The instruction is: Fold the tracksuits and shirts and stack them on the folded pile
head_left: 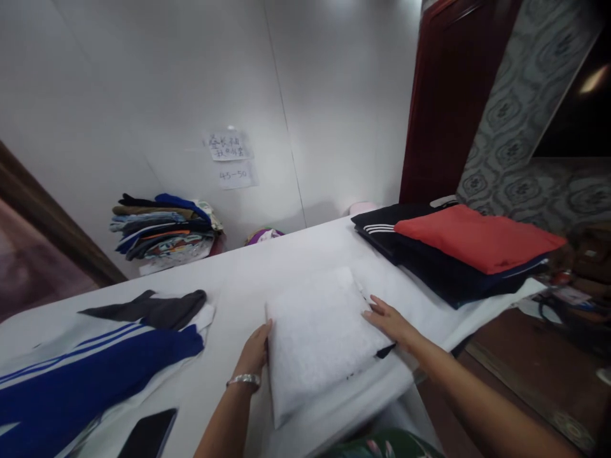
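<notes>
A folded white garment [324,337] lies on the white table in front of me, with small dark parts showing along its right and lower right edges. My left hand [255,350], with a silver bracelet at the wrist, is closed at the garment's left edge; some of its fingers are hidden. At the right edge rests my right hand [389,321], fingers stretched out and touching the cloth. Off to the left lies a blue garment with white stripes [119,356], and a dark grey piece of clothing [157,310] is just behind it.
Folded clothes are stacked at the right, a red one [477,235] on top of black ones [382,232]. Another clothes pile [167,229] stands beyond the table [267,267] by the wall. A dark phone [147,436] lies at the near left. Handwritten papers [231,146] hang on the wall.
</notes>
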Tool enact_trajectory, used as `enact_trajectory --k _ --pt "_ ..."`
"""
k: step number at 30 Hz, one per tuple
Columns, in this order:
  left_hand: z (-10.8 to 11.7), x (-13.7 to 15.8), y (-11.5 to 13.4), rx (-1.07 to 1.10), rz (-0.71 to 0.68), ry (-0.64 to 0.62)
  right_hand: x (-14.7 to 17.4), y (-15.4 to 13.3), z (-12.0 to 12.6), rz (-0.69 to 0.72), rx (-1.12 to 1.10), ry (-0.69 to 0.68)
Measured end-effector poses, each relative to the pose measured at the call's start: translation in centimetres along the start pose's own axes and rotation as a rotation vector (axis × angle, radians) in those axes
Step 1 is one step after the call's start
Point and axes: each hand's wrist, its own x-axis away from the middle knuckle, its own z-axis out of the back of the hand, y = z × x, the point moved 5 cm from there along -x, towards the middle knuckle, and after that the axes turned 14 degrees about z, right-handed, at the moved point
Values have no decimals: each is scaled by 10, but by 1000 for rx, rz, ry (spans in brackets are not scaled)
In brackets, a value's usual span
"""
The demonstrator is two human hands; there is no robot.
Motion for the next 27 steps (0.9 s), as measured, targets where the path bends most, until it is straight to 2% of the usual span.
enact_trajectory --k 4,7,10,13,21,24,27 --pt "-14 12 4 141 142 -168 2 -13 0 -99 -91 -15" --pt "-23 24 7 249 194 -248 -1 -24 -4 -99 -167 -129" --pt "-27 32 5 302 253 -261 -1 -30 -13 -78 -262 -283" --pt "-26 34 0 325 297 -221 -2 -31 -19 -70 -323 -340" --pt "-21 33 4 316 238 -160 -24 -38 -27 87 -320 -262" --pt "-19 31 3 308 211 -181 -30 -31 -22 25 -247 -162" --pt "-18 29 -3 307 216 -204 -24 -21 -9 -77 -178 -83"
